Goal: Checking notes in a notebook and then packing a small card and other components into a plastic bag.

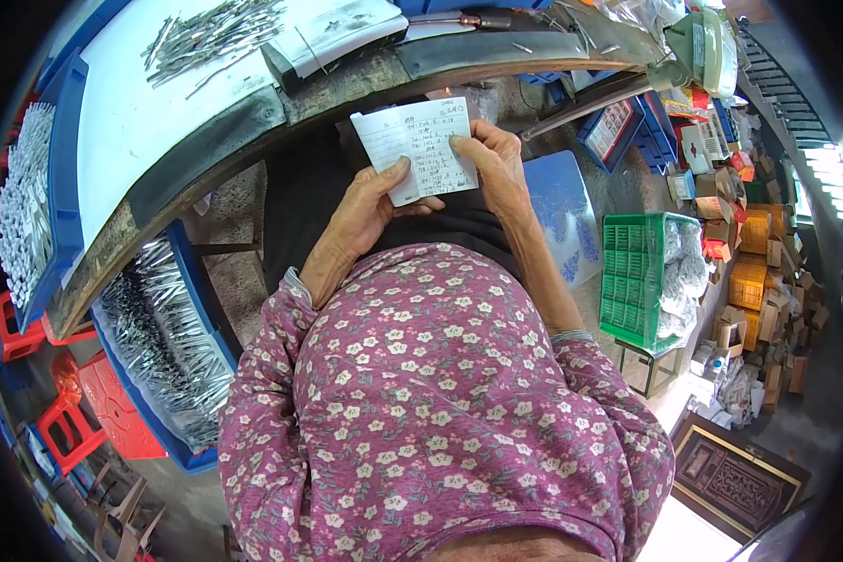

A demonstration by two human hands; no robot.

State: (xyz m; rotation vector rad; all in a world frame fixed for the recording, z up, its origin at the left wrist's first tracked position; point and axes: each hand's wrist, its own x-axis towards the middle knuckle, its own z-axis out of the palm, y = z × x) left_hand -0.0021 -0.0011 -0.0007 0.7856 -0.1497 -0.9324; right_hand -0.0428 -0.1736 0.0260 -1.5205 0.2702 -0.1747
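Note:
A small white paper notebook (433, 148) covered in handwritten lines lies open between my two hands, above my dark-trousered lap. At its lower left corner my left hand (361, 211) grips it, thumb on the page and fingers behind. My right hand (498, 167) pinches the right edge, thumb on top of the paper. Just beyond the notebook runs the worn edge of the workbench (253, 131). On the bench's white sheet, a loose pile of thin metal rods (211, 42) lies at the far left.
Blue trays of metal rods stand at the left, one on the bench (61, 187) and one lower (206, 323). A screwdriver (464, 19) lies at the back. To the right are a blue stool (562, 211), a green crate (632, 276) with bagged contents, and stacked cartons (768, 309).

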